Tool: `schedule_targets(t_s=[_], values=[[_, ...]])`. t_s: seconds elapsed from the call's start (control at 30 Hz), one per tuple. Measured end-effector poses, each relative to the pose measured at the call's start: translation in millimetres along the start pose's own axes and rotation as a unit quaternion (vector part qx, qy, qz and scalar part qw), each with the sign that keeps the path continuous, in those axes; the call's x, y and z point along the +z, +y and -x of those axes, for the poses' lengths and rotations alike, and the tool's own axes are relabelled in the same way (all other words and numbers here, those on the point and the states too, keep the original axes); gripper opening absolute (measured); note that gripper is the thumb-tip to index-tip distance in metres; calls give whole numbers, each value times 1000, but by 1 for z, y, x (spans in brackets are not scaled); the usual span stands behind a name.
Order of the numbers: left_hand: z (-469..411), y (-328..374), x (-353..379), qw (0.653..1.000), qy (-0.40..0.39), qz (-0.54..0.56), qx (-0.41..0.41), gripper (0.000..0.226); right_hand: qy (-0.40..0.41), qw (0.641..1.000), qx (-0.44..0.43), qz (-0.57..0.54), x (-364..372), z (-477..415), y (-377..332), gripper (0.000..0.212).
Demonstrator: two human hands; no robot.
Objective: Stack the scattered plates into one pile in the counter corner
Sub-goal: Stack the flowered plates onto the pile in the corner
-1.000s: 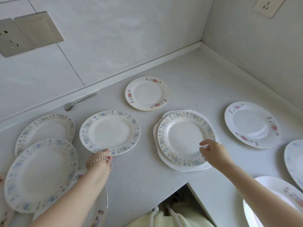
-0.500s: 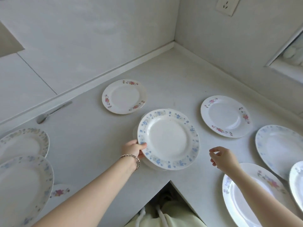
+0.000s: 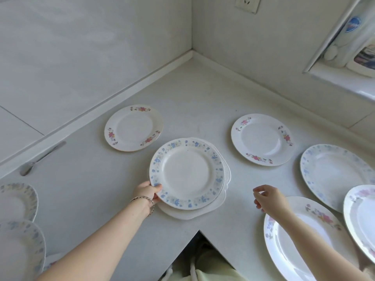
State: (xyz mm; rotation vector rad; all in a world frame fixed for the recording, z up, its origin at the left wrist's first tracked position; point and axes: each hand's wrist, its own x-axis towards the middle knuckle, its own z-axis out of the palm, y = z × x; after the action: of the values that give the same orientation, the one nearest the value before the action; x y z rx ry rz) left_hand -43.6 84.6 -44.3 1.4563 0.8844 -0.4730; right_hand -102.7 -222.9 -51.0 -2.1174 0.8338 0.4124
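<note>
the white l-shaped counter is seen from above, and its far corner, where the two walls meet, is bare. on the near right a large white oval plate with pink flowers is partly hidden by the right forearm. beyond it a large round plate with a faded blue rim is set.

the pile is found mid-counter, close to the inner near edge and well apart from the corner. a round white china plate with a blue flower border is laid on top, shifted a little left of the wavy-edged white plates beneath. one small pink-flowered plate is left single on the far left of the pile, and another pink-flowered plate on its far right.

the near-left rim of the blue-bordered plate is pinched by the left hand, thumb on top and fingers tucked under. the right hand is held over the counter with its fingers loosely curled, and nothing is gripped. a metal spoon is laid by the far-left wall.

a slip is judged the main risk. if the top plate is let go off-centre, it may slide or chip on the rims beneath. if the whole pile is pushed towards the corner, the smooth plates may fan apart. a larger plate placed over a smaller one would likely rock.
</note>
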Motion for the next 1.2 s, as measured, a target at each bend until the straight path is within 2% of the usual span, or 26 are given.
schedule_targets(t_s=[0.13,0.23,0.3,0.5,0.6,0.67,0.7,0.73,0.8,0.87,0.9,0.97,1.03,1.1,1.13,1.17,1.2], values=[[-11,0,-8,993,19,-114,12,19,-16,1000,-1,-4,6,-3,-2,15],[-14,2,-8,955,22,-294,19,15,-33,999,-4,9,13,-4,-4,15],[-10,6,-5,931,22,-363,25,18,-36,999,-4,9,16,-5,-4,14],[-9,13,4,906,64,-413,67,37,-33,999,4,24,12,-8,-5,14],[-12,13,10,903,76,-413,89,38,-15,994,74,-83,8,-18,-6,13],[-15,12,13,903,79,-413,84,44,-5,954,162,-254,6,-33,-12,11],[-16,12,13,903,78,-413,83,44,-1,913,198,-356,4,-43,-18,9],[-17,12,13,903,76,-415,80,42,3,872,214,-440,1,-54,-25,19],[-19,11,12,903,75,-416,80,31,30,799,223,-558,-5,-78,-38,40],[-21,10,12,905,72,-411,82,25,50,732,240,-635,-8,-98,-44,43],[-22,9,12,906,73,-408,86,22,54,723,247,-642,-6,-105,-45,40],[-24,7,11,909,77,-400,91,16,63,743,230,-625,-5,-107,-48,28],[-25,6,9,911,79,-391,101,23,71,761,208,-610,-3,-113,-43,27],[-26,6,6,911,86,-386,114,20,59,741,186,-642,-11,-108,-44,28],[-26,7,3,910,92,-388,118,17,41,739,169,-651,-16,-101,-45,19],[-27,8,0,907,98,-391,120,17,28,746,156,-647,-21,-94,-48,10],[-30,8,-5,907,100,-392,116,18,13,762,137,-633,-24,-86,-49,9]])
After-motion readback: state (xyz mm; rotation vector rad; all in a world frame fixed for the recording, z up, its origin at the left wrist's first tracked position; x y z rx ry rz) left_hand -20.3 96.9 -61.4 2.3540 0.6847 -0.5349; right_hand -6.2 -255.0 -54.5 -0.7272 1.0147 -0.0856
